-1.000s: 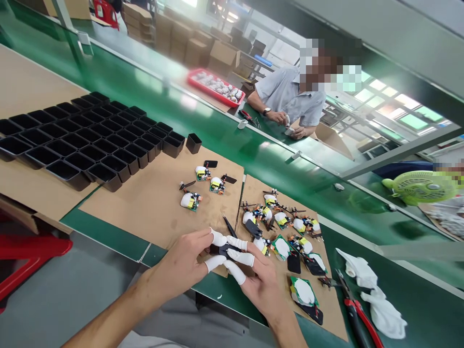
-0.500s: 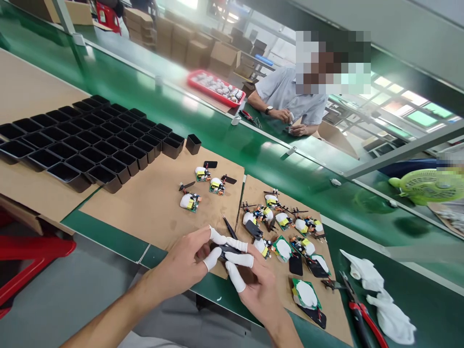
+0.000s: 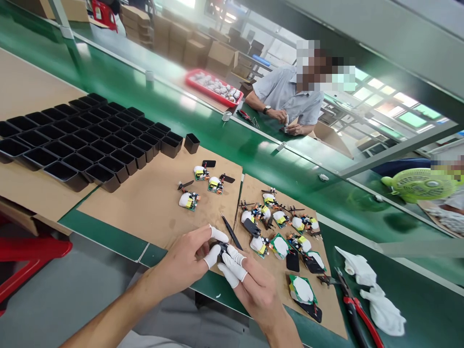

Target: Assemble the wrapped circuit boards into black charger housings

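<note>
White finger cots cover the fingertips of both my hands. Between them, over the front edge of the bench, is a small black plastic part [image 3: 219, 250], mostly hidden by the fingers. My left hand [image 3: 190, 256] pinches its left side with thumb and forefinger. Closed on its right side are the fingers of my right hand [image 3: 253, 282]. Just beyond lie black tweezers [image 3: 231, 232] on the cardboard. Several circuit boards [image 3: 279, 246] with white putty-like blobs and attached black plates lie to the right, with a few more boards [image 3: 189, 199] further back on the left.
Rows of black plastic boxes [image 3: 103, 181] fill the left side. Red-handled pliers [image 3: 353, 304] and crumpled white cloths [image 3: 384, 309] lie at right. Across the bench, a co-worker [image 3: 290, 96] handles something small near a red tray [image 3: 239, 100]. A green fan [image 3: 422, 183] stands far right.
The black part has turned between my fingers, with less of its length showing. My right fingers have drawn closer together around it. The view has shifted slightly.
</note>
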Tool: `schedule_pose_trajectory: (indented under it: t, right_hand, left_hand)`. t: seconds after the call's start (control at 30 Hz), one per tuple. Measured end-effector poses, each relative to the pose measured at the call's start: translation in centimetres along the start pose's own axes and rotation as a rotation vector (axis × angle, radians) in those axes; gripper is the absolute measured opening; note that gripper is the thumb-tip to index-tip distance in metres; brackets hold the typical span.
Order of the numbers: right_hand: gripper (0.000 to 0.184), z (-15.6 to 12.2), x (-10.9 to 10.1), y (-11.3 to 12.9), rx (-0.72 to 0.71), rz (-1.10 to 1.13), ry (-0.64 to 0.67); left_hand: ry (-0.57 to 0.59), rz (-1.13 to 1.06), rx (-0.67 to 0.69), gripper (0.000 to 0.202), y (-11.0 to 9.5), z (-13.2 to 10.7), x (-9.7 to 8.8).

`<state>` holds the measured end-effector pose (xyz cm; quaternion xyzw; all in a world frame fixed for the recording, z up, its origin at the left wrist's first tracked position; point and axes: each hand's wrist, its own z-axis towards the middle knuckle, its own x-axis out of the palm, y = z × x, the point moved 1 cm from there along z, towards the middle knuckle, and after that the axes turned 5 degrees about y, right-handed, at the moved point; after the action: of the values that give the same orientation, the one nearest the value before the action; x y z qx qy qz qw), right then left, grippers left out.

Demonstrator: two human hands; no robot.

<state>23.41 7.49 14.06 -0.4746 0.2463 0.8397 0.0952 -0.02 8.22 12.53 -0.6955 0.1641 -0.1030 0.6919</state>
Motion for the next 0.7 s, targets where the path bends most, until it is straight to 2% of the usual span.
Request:
schedule_pose_trajectory:
  t: [0.1,0.27,0.43,0.57,0.7]
  right_hand:
    - [0.065,0.1,0.1,0.4,0.020,-0.032,-0.024]
    - [0.061,0.2,0.6,1.9,0.089,-0.078,-0.069]
    - [0.049,0.5,2.5,3.6,0.209,-0.102,-0.159]
    - [0.040,0.9,3.9,4.1,0.247,-0.108,-0.187]
    - [0.042,1.4,3.7,4.2,0.261,-0.107,-0.217]
  left_hand:
    - [-0.034,-0.033,-0.043,0.018,0.0,-0.2,-0.1]
    - [-0.165,-0.106,-0.122,0.046,0.9,-1.6,-1.2]
    - [-0.262,-0.039,-0.123,0.036,2.0,-3.1,-3.3]
    - [-0.213,0.114,-0.040,0.026,1.9,-3.5,-3.7]
    - [-0.174,0.209,0.000,0.022,1.5,-3.5,-3.3]
